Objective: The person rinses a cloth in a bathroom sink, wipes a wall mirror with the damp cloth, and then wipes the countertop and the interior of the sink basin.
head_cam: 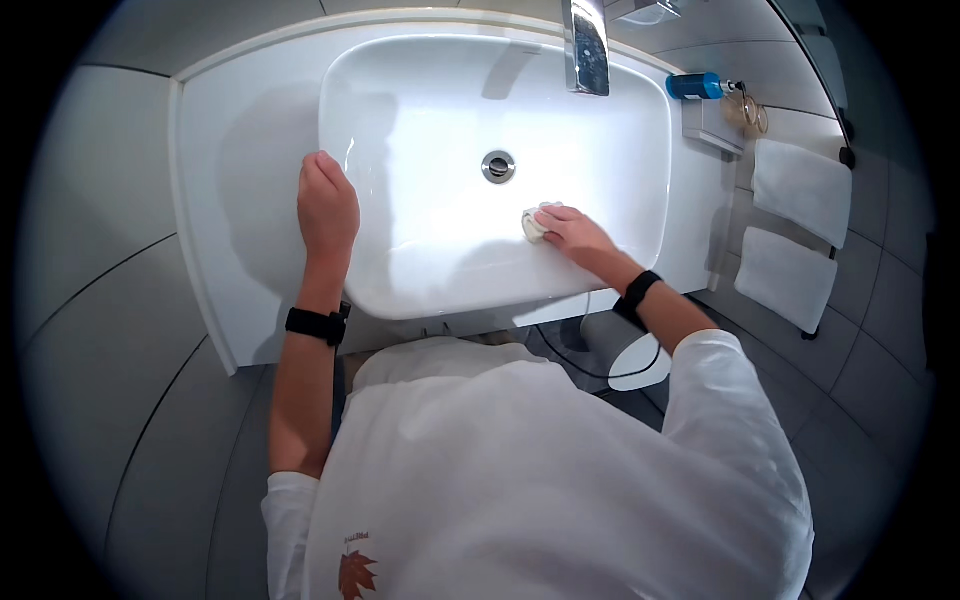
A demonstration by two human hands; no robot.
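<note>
A white rectangular washbasin (442, 225) with rounded corners lies before me, a round metal drain (499, 166) in its floor. My right hand (574, 232) is inside the basin, below and right of the drain, gripping a crumpled white cloth (534, 225) against the surface. My left hand (328, 202) is at the basin's left rim, its fingers curled in; whether it touches the rim or holds anything inside the curl I cannot tell. Above the basin's far side juts a chrome faucet (588, 52).
A blue pump bottle (694, 86) stands at the back right, by a small grey box (712, 127). Two white towels (801, 187) hang on the right. Below the counter (255, 187) are a white cylindrical bin (637, 364) and a black cable (577, 365).
</note>
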